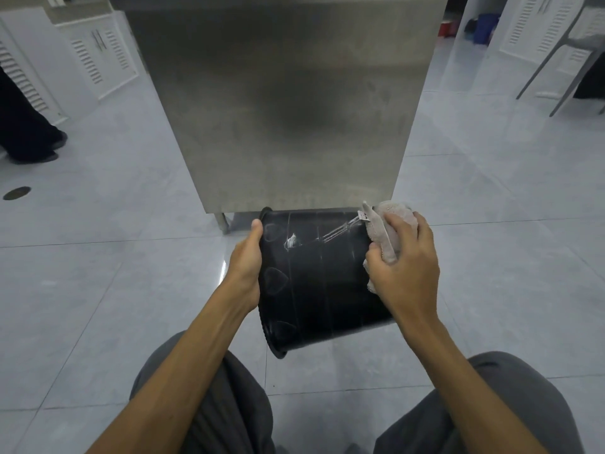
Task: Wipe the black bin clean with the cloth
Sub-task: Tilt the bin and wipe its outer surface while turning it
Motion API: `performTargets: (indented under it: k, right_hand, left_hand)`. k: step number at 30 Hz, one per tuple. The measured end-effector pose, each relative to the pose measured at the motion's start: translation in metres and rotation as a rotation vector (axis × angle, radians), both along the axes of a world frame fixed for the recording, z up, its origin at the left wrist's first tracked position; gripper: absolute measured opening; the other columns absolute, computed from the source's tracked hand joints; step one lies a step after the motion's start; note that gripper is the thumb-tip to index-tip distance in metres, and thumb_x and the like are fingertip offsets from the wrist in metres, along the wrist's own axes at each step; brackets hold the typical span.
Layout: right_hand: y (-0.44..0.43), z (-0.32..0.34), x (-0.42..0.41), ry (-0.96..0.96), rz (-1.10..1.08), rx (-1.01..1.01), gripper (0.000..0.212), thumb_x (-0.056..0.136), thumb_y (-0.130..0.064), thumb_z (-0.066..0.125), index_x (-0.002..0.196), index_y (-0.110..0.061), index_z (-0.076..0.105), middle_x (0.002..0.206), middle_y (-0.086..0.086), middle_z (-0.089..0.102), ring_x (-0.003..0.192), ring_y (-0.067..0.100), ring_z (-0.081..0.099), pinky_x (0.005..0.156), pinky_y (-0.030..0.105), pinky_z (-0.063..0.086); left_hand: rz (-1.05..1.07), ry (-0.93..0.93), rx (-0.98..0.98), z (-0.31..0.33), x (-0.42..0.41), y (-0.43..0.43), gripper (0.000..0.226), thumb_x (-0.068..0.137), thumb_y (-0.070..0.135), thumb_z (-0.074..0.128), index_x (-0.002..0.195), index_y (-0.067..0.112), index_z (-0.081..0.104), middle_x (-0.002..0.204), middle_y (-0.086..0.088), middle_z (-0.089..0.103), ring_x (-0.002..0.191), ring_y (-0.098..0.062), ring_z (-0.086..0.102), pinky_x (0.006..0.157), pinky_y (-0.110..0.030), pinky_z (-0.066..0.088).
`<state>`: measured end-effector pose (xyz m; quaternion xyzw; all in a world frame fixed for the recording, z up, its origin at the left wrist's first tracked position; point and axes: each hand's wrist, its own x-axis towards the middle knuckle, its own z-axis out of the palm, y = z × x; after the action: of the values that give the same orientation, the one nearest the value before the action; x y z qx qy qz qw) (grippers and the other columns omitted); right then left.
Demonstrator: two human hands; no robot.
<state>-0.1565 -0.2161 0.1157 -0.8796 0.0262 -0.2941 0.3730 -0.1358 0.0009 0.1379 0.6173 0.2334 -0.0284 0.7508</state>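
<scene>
Right hand (406,257): fingers curled, clenched on a bunched pale beige terry cloth (391,217). Cloth pressed against the right-hand end of the black round plastic bin (320,280); a small white tag sticks up from the cloth's far edge.

Left hand (244,267): grasping the bin at its left end, just by the rim. Thumb lies along the outer wall; fingers go out of sight behind it.

Bin on its side between the two hands, rim to the left, narrower end to the right. Pale streaks and smears on its upper wall; heart-shaped marks in a row near the rim. Cannot tell whether it touches the floor.

Near side of the bin: the person's knees in loose grey trousers (507,404), one either side.

Far side of the bin: a tall brushed stainless-steel panel (288,109), its lower edge just beyond the bin's wall.

Under and around the bin: glossy pale grey tiled floor (491,257). Well left of the bin, a round dark floor drain (16,193) and another person's dark-clothed legs (26,126). Far left beyond the bin, white louvred cabinet doors (98,54). Far right beyond it, a grey plastic chair (563,57).
</scene>
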Motion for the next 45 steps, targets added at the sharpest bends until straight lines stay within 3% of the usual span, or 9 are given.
performTargets:
  k: [2, 5, 8, 12, 18, 25, 33, 40, 45]
  right_hand:
    - [0.012, -0.006, -0.003, 0.029, -0.031, -0.210, 0.054, 0.093, -0.034, 0.063, 0.143, -0.018, 0.052, 0.157, 0.018, 0.039, 0.146, 0.036, 0.035, 0.119, 0.052, 0.033]
    - [0.039, -0.020, -0.015, 0.036, 0.120, -0.352, 0.066, 0.093, -0.037, 0.055, 0.153, -0.012, 0.042, 0.164, 0.017, 0.031, 0.156, 0.039, 0.013, 0.126, 0.057, 0.017]
    - [0.061, -0.038, -0.025, -0.022, 0.231, -0.445, 0.065, 0.090, -0.024, 0.059, 0.150, -0.005, 0.045, 0.160, 0.018, 0.038, 0.154, 0.041, 0.020, 0.122, 0.061, 0.026]
    - [0.055, -0.037, -0.009, 0.062, 0.179, -0.228, 0.067, 0.096, -0.027, 0.062, 0.156, -0.008, 0.036, 0.167, 0.015, 0.022, 0.157, 0.032, 0.014, 0.126, 0.049, 0.025]
    - [0.038, -0.023, -0.002, 0.161, 0.129, -0.237, 0.080, 0.099, -0.071, 0.004, 0.161, -0.026, 0.028, 0.172, -0.003, 0.012, 0.159, 0.030, -0.005, 0.128, 0.052, -0.002]
    - [0.028, -0.018, 0.007, 0.113, 0.108, -0.098, 0.054, 0.105, -0.039, 0.035, 0.151, -0.014, 0.046, 0.161, 0.005, 0.040, 0.157, 0.030, 0.015, 0.125, 0.055, 0.022]
    - [0.037, -0.025, 0.007, 0.178, 0.128, -0.188, 0.085, 0.098, -0.067, 0.028, 0.160, -0.009, 0.024, 0.170, 0.010, 0.016, 0.158, 0.028, 0.012, 0.127, 0.044, 0.019]
    - [0.033, -0.026, 0.018, 0.039, 0.149, -0.037, 0.049, 0.111, -0.021, 0.036, 0.159, -0.017, 0.030, 0.168, 0.008, 0.025, 0.155, 0.025, 0.024, 0.124, 0.043, 0.032]
    - [0.027, -0.023, 0.023, -0.087, 0.110, -0.023, 0.048, 0.111, -0.030, 0.027, 0.153, -0.015, 0.044, 0.160, 0.017, 0.039, 0.149, 0.035, 0.038, 0.117, 0.048, 0.040]
  left_hand:
    - [-0.039, -0.050, 0.026, 0.001, -0.002, -0.007, 0.052, 0.107, 0.048, 0.041, 0.084, 0.023, 0.080, 0.095, -0.004, 0.080, 0.105, -0.027, 0.071, 0.104, -0.048, 0.053]
    - [-0.111, -0.107, 0.091, -0.001, -0.005, -0.017, 0.057, 0.108, 0.045, 0.038, 0.077, 0.024, 0.082, 0.088, -0.002, 0.081, 0.100, -0.026, 0.074, 0.103, -0.051, 0.053]
    - [-0.097, -0.106, 0.112, -0.003, -0.005, -0.022, 0.052, 0.107, 0.045, 0.039, 0.086, 0.020, 0.079, 0.086, -0.005, 0.081, 0.091, -0.027, 0.074, 0.101, -0.055, 0.054]
    - [-0.055, -0.131, 0.097, -0.006, 0.000, -0.012, 0.055, 0.107, 0.047, 0.039, 0.078, 0.028, 0.081, 0.088, -0.001, 0.081, 0.103, -0.027, 0.072, 0.107, -0.054, 0.049]
    - [0.009, -0.119, 0.032, -0.004, 0.002, 0.002, 0.052, 0.106, 0.048, 0.042, 0.083, 0.023, 0.081, 0.095, -0.005, 0.081, 0.103, -0.028, 0.073, 0.104, -0.054, 0.053]
    - [0.035, -0.133, -0.002, 0.000, 0.000, 0.009, 0.053, 0.106, 0.048, 0.042, 0.079, 0.025, 0.082, 0.094, -0.003, 0.081, 0.103, -0.026, 0.074, 0.105, -0.052, 0.052]
    - [0.056, -0.130, -0.001, 0.000, -0.002, 0.011, 0.049, 0.105, 0.050, 0.043, 0.086, 0.025, 0.081, 0.103, -0.004, 0.080, 0.110, -0.026, 0.071, 0.108, -0.054, 0.049]
    - [0.056, -0.103, -0.015, 0.003, -0.002, 0.010, 0.044, 0.105, 0.049, 0.043, 0.098, 0.022, 0.077, 0.108, -0.007, 0.078, 0.110, -0.028, 0.070, 0.106, -0.053, 0.051]
    - [0.055, -0.108, -0.004, 0.003, -0.004, 0.006, 0.043, 0.106, 0.047, 0.042, 0.095, 0.024, 0.076, 0.108, -0.007, 0.077, 0.109, -0.029, 0.070, 0.106, -0.054, 0.051]
